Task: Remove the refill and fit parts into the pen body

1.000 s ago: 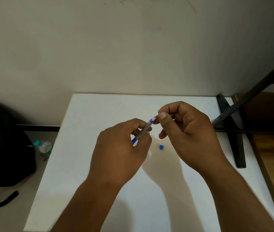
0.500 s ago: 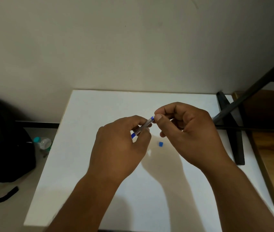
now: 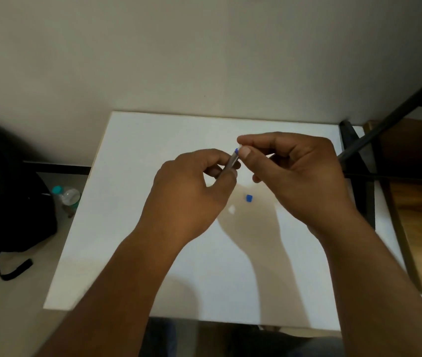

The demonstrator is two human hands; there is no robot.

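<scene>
Both my hands are raised over a white table [image 3: 132, 228]. My left hand [image 3: 192, 194] grips the lower part of a clear pen barrel [image 3: 231, 162] between thumb and fingers. The barrel slants up to the right and has a blue end. My right hand [image 3: 297, 173] pinches that upper blue end with thumb and forefinger. A small blue piece [image 3: 248, 198] lies on the table below and between the hands, touched by neither.
A black backpack [image 3: 6, 202] and a plastic bottle with a teal cap [image 3: 67, 195] sit on the floor to the left. Black metal bars [image 3: 359, 148] cross at the table's right side, beside a wooden surface [image 3: 421, 202]. A wall stands behind.
Both hands have risen slightly in the view, with the pen still between them. The pen's lower blue tip is now hidden by my left hand. The small blue piece has not moved.
</scene>
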